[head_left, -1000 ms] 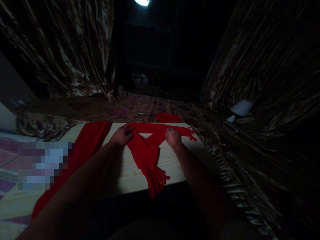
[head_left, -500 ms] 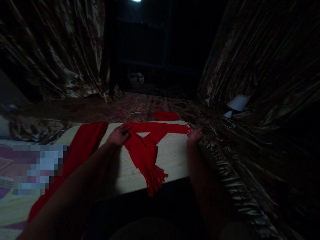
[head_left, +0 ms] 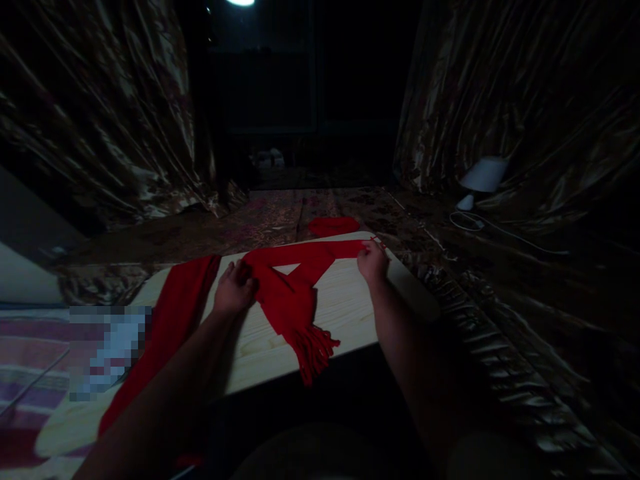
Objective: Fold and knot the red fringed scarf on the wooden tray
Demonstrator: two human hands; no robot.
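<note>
A red fringed scarf [head_left: 290, 301] lies on a pale wooden board [head_left: 345, 300], with one strip crossing another around a small triangular gap. Its near fringe hangs at the board's front edge. My left hand [head_left: 233, 290] is at the left fold of the scarf, fingers curled against its edge. At the far right corner, my right hand [head_left: 374, 261] pinches the other end of the scarf, where a few red threads stick out. A second, darker red folded cloth [head_left: 173, 313] lies across the board to the left, partly behind my left forearm.
Beyond the board's far edge sits a red ring-shaped cloth [head_left: 334, 226]. A small white lamp [head_left: 485, 175] with a loose cord stands back right. Patterned curtains [head_left: 115, 120] hang on both sides. A blurred-out item [head_left: 113, 353] is at the left.
The view has shifted slightly. My right hand has moved inward over the scarf's far right end. My left hand's fingers have drawn back from lying over the fold to its left edge.
</note>
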